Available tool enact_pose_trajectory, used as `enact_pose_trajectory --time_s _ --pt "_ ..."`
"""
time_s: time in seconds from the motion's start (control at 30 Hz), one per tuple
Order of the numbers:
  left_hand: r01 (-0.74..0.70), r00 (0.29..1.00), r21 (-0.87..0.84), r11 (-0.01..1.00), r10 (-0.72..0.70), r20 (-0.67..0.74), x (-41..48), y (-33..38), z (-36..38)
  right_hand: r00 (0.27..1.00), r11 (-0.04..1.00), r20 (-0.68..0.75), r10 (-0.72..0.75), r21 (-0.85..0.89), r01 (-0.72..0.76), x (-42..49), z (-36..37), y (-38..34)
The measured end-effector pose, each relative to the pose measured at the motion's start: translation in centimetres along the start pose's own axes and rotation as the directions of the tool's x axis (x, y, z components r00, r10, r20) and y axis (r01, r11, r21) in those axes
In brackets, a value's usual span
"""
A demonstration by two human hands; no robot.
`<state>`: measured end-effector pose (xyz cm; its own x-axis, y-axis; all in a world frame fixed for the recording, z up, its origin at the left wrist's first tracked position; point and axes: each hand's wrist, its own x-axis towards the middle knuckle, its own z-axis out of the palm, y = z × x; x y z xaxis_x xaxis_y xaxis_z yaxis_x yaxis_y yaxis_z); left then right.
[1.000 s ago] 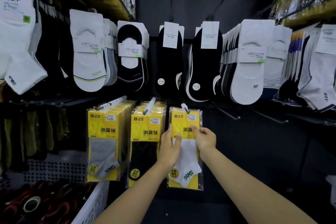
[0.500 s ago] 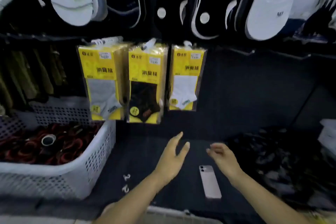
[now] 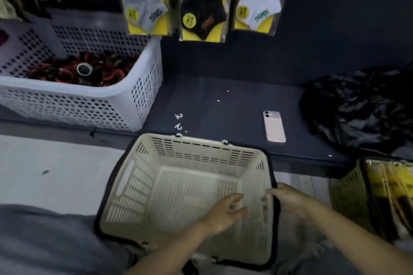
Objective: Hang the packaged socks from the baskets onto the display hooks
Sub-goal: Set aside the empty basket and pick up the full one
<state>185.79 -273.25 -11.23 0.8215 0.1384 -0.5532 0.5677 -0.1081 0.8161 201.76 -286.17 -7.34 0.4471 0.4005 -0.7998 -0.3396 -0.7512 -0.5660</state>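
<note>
A cream plastic basket (image 3: 143,187) with a black rim sits on the floor below me, with nothing inside it. My left hand (image 3: 225,210) hovers over its right half, fingers loosely apart and holding nothing. My right hand (image 3: 288,200) is at the basket's right rim; blur hides whether the fingers grip it. A second, olive basket (image 3: 348,198) at the right edge holds several yellow sock packs (image 3: 393,194) standing on end. Three yellow sock packs hang at the top: white (image 3: 145,6), black (image 3: 202,13) and white (image 3: 259,4).
A white perforated bin (image 3: 93,105) with red and black items stands on the dark shelf (image 3: 223,87) at left. On that shelf lie a pink phone (image 3: 274,126), small white plastic hooks (image 3: 178,121) and a black plastic bag (image 3: 362,107). Grey cloth (image 3: 44,241) covers the lower left.
My view dropped from the hanging packs to the floor. Both hands let go of the white sock pack on its hook and came down over the cream basket.
</note>
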Motion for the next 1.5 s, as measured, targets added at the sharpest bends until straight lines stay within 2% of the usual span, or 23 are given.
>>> enact_pose_trajectory --time_s 0.1,0.27,0.33,0.43,0.5,0.6,0.63,0.73,0.87,0.93,1.07,1.17,1.27,1.4,1.5 --pt "0.027 0.998 -0.013 1.000 -0.028 -0.055 -1.0 -1.6 -1.4 0.998 0.995 0.018 -0.054 0.086 0.052 1.0 3.7 -2.5" --pt "0.016 0.976 -0.056 0.998 -0.027 -0.216 -2.3 -3.2 -4.3 0.969 0.947 0.148 -0.197 0.284 0.149 2.1 10.3 -5.2" --pt "-0.004 0.950 0.021 1.000 0.011 -0.311 -2.6 -3.4 -5.6 0.946 0.928 0.225 -0.232 0.344 0.146 2.5 12.3 -5.6" --pt "0.025 0.912 0.277 0.961 0.091 -0.399 -2.9 -2.8 -7.7 0.931 0.928 0.274 -0.243 0.345 0.140 2.5 12.8 -6.1" --pt "0.014 0.896 0.361 0.933 0.148 -0.418 -2.8 -1.5 -8.7 0.952 0.940 0.173 -0.254 0.276 0.201 2.4 10.3 -6.3" --pt "-0.116 0.904 0.402 0.908 0.264 -0.335 -1.6 1.9 -9.0 0.955 0.952 -0.141 -0.262 0.126 0.280 1.6 3.0 -5.2" --pt "-0.164 0.913 0.401 0.901 0.293 -0.284 -0.8 3.2 -8.7 0.924 0.949 -0.270 -0.272 0.084 0.303 1.0 0.1 -4.4" --pt "-0.270 0.934 0.320 0.908 0.328 -0.143 2.1 6.8 -6.0 0.766 0.949 -0.578 -0.282 -0.047 0.313 -1.5 -8.0 -0.6" --pt "-0.317 0.946 0.213 0.924 0.323 0.006 5.8 10.6 1.2 0.593 0.973 -0.772 -0.227 -0.211 0.097 -4.9 -15.2 5.4" --pt "-0.311 0.949 0.157 0.937 0.299 0.097 7.4 12.1 5.7 0.549 0.978 -0.813 -0.195 -0.206 0.043 -6.4 -16.8 8.4" --pt "-0.241 0.942 0.077 0.967 0.215 0.257 8.9 14.3 14.0 0.642 0.965 -0.754 -0.139 -0.250 -0.084 -8.0 -17.8 13.7" --pt "-0.157 0.938 0.042 0.987 0.136 0.319 9.3 15.0 18.2 0.668 0.946 -0.724 -0.171 -0.309 -0.093 -8.1 -18.1 15.8" --pt "-0.075 0.946 0.038 0.996 0.059 0.320 9.7 14.7 20.5 0.739 0.932 -0.631 -0.239 -0.362 -0.007 -7.4 -17.6 16.6" --pt "0.040 0.967 -0.013 0.999 -0.036 0.251 10.3 14.6 21.9 0.750 0.946 -0.609 -0.258 -0.318 0.068 -6.8 -18.2 16.9" --pt "0.118 0.966 -0.054 0.992 -0.102 0.238 11.4 14.6 22.1 0.780 0.925 -0.556 -0.287 -0.373 0.075 -6.4 -18.3 16.1"
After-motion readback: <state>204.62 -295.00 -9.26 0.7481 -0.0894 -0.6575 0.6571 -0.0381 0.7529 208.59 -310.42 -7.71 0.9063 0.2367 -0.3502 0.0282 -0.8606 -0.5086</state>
